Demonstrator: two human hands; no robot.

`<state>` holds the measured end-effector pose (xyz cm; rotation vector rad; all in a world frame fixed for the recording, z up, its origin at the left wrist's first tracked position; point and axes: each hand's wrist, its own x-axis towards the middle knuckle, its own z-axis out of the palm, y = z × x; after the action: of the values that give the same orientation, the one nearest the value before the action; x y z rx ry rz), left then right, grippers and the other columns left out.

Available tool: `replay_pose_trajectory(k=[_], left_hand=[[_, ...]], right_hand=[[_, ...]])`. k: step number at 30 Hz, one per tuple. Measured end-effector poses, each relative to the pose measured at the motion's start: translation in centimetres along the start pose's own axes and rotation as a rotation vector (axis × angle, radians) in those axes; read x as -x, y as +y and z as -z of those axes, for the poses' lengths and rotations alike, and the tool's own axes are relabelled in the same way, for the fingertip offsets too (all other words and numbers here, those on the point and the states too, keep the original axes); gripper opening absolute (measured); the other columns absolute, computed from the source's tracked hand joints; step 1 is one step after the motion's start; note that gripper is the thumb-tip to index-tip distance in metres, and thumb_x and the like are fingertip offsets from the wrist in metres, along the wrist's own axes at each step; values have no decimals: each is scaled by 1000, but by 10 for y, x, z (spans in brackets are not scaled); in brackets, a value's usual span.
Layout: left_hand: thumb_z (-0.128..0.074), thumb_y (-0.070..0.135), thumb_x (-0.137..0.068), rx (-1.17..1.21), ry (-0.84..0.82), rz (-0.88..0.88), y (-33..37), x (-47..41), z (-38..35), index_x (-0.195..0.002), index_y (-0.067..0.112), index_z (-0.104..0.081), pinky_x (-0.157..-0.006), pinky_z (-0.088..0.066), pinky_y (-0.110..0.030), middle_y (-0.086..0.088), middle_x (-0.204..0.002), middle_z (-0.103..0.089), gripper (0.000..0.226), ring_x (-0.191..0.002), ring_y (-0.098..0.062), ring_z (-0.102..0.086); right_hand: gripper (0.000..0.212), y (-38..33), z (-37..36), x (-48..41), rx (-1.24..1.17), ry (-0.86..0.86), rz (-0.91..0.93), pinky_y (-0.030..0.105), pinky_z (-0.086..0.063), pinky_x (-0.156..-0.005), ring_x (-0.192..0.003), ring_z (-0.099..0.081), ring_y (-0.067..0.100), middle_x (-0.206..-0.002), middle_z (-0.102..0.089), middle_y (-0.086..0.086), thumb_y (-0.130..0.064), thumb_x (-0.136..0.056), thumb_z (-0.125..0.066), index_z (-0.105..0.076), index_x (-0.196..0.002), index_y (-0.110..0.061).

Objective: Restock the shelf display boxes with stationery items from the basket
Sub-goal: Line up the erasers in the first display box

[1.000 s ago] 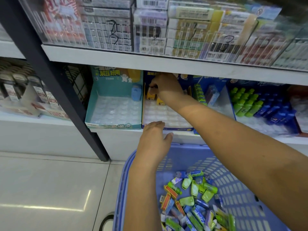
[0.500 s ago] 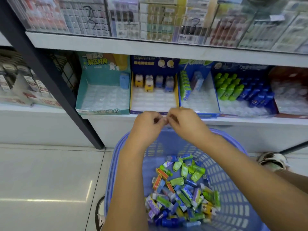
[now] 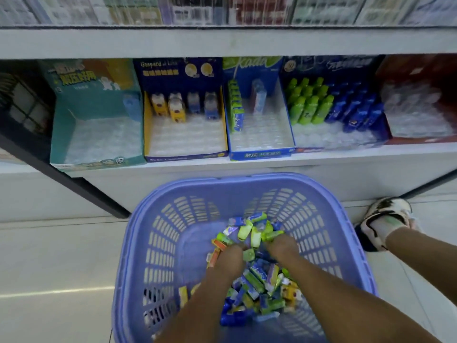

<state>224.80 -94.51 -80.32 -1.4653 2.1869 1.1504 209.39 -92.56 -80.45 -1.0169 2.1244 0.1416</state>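
Reaching into the basket [image 3: 247,180] on the floor, the left hand [image 3: 228,257] and right hand [image 3: 282,246] sit among the loose stationery items [image 3: 259,277] (fingers hidden, so I cannot tell their grip). The jumbled colours could send a wrong pick to the display boxes [image 3: 188,142].

- Floor [image 3: 49,256]: pale glossy tiles, 7 to 9 o'clock; a bright streak of reflected light [image 3: 49,292] at 8 o'clock.
- Upright post [image 3: 74,185]: black, slanting in from the 9 o'clock edge, its foot on the floor.
- Wire grid [image 3: 22,105]: black, 10 o'clock, behind the post.
- Packaged goods [image 3: 193,11]: blurred rows behind a clear front panel, 12 o'clock, along the top edge.
- Shoe [image 3: 385,214]: white with black markings, 3 o'clock, on the floor, worn with a white sock.
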Motion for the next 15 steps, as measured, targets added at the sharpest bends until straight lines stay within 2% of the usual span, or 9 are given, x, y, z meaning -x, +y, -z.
replay_pose_trajectory(k=[1,3,5,7,9,12,14,15], left_hand=[[-53,9,-86,-4,20,-16,-2,-2,-4,-119,11,-59,-85,-45,-34,-15,-116,-65,33,-110,-31,-59],[-57,15,-87,-33,44,-33,-3,-8,-7,-112,8,-61,-84,-43,-33,-16,-112,-65,27,-107,-30,-58],[-55,20,-89,-103,47,-20,0,-17,-9,-108,4,-62,-89,-39,-35,-20,-111,-63,26,-108,-32,-55],[-53,22,-90,-163,52,1,3,-25,-11,-108,4,-63,-94,-37,-37,-21,-113,-62,27,-110,-33,-53],[-55,24,-88,-164,81,15,3,-30,-16,-106,5,-64,-93,-38,-38,-19,-111,-64,27,-108,-33,-55],[-64,29,-85,-13,99,65,0,-28,-16,-109,6,-62,-86,-46,-38,-17,-109,-65,33,-105,-33,-58],[-66,27,-85,143,110,89,-3,-28,-11,-104,5,-62,-78,-47,-36,-18,-103,-67,30,-100,-32,-61],[-68,26,-84,235,119,103,-5,-27,-6,-99,4,-62,-74,-47,-34,-18,-98,-67,27,-95,-30,-63]], right_hand=[[29,-1,-3,-1,-48,24,0,30,-46,-83,-106,-60,29,-108,-65,13,-28,-95,-48,-66,-106,-8],[30,-4,-8,-5,-94,61,-57,35,-50,-84,-96,-61,31,-103,-65,15,-34,-94,-52,-60,-107,-9],[49,-7,-10,-6,-186,97,-147,41,-51,-87,-97,-62,33,-107,-63,16,-29,-92,-57,-41,-131,-5],[61,-7,-9,-8,-210,132,-155,43,-53,-85,-104,-62,34,-117,-62,16,-22,-90,-59,-27,-140,-9],[62,-7,-7,-8,-217,144,-144,40,-53,-78,-100,-63,33,-112,-64,15,-22,-84,-63,-31,-135,-14],[59,-11,-3,-8,-277,143,-117,33,-48,-63,-81,-61,28,-87,-62,10,-19,-79,-67,-35,-127,-9],[45,-15,6,-5,-300,127,-66,30,-43,-62,-76,-54,24,-74,-52,3,-22,-77,-71,-46,-112,-9],[33,-17,12,-2,-320,102,-33,31,-43,-64,-77,-53,23,-72,-50,2,-25,-76,-73,-51,-97,-13]])
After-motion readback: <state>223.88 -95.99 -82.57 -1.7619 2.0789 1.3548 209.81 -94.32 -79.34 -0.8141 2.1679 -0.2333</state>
